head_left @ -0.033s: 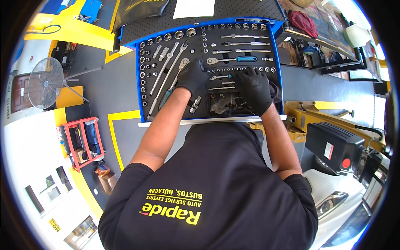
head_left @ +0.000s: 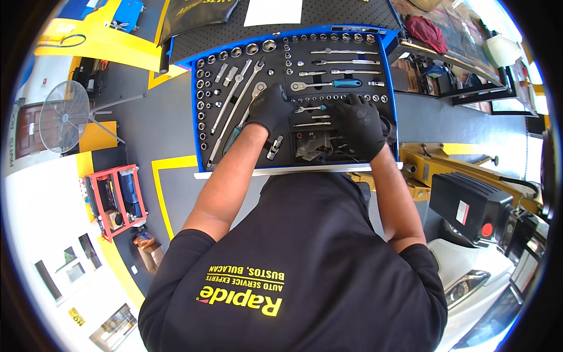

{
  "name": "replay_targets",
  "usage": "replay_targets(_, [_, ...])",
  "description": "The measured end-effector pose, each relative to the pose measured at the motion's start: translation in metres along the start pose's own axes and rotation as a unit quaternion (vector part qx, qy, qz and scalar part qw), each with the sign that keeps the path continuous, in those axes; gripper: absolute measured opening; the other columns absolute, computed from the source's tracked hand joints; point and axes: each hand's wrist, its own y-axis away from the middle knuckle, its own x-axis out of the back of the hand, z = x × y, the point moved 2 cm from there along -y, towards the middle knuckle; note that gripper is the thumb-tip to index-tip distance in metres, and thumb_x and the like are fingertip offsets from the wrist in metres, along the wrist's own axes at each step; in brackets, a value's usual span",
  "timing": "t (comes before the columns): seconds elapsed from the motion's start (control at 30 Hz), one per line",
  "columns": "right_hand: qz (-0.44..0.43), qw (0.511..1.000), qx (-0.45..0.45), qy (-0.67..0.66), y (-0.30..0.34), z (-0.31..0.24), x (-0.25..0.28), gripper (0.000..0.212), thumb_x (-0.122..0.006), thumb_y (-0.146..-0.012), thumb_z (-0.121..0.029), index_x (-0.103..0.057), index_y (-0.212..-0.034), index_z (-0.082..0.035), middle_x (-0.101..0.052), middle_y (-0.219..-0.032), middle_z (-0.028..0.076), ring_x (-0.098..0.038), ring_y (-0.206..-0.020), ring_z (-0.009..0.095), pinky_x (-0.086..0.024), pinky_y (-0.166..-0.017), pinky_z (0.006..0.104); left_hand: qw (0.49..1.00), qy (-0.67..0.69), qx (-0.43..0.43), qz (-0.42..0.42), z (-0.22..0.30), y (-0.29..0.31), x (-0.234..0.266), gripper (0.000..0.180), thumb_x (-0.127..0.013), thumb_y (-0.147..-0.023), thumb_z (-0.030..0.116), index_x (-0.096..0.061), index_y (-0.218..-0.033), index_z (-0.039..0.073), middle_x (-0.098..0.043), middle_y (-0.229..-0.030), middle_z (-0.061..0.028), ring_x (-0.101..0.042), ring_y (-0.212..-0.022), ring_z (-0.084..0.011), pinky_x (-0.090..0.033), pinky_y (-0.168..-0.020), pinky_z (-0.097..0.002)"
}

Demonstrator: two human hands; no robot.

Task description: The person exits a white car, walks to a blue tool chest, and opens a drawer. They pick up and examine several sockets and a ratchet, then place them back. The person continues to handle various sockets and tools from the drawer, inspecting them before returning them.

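An open blue tool drawer (head_left: 196,117) with a black foam insert holds rows of sockets (head_left: 202,105), long ratchets (head_left: 234,114) and a blue-handled ratchet (head_left: 325,85). My left hand (head_left: 270,108), in a black glove, lies curled on the foam beside a ratchet head, above a teal-handled tool (head_left: 233,136). Whether it grips anything is hidden. My right hand (head_left: 360,126), also gloved, rests with fingers spread over loose small metal parts (head_left: 314,144) in the lower right compartment, fingertips near a row of small sockets.
A black perforated mat (head_left: 328,14) with a white sheet (head_left: 272,10) covers the cabinet top behind the drawer. Shelves with a red rag (head_left: 425,29) stand at right. A yellow lift arm (head_left: 457,164), a pedestal fan (head_left: 64,114) and a red cart (head_left: 114,199) surround me.
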Motion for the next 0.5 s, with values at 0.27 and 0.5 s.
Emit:
replay_targets(0.27, [0.332, 0.943, -0.004, -0.028, 0.049, 0.126, 0.013, 0.031, -0.055, -0.110, -0.010, -0.067, -0.137, 0.002, -0.071, -0.133, 0.013, -0.068, -0.119, 0.024, -0.050, -0.108, 0.0366, 0.999, -0.003, 0.019, -0.028, 0.008, -0.005, 0.013, 0.049, -0.095, -0.075, 0.043, -0.067, -0.094, 0.008, -0.071, -0.084, -0.0101, -0.068, -0.079, -0.0233, -0.054, -0.075, -0.0398])
replay_targets(0.5, [0.305, 0.481, -0.280, -0.772, 0.079, 0.082, 0.033, 0.049, -0.055, -0.111, -0.049, -0.064, -0.135, -0.007, -0.067, -0.102, 0.003, -0.062, -0.093, 0.014, -0.053, -0.081, 0.0330, 0.993, -0.120, 0.001, -0.014, 0.040, 0.003, 0.027, 0.045, -0.089, -0.078, 0.046, -0.075, -0.098, 0.008, -0.075, -0.089, -0.0142, -0.075, -0.089, -0.0327, -0.057, -0.080, -0.0467])
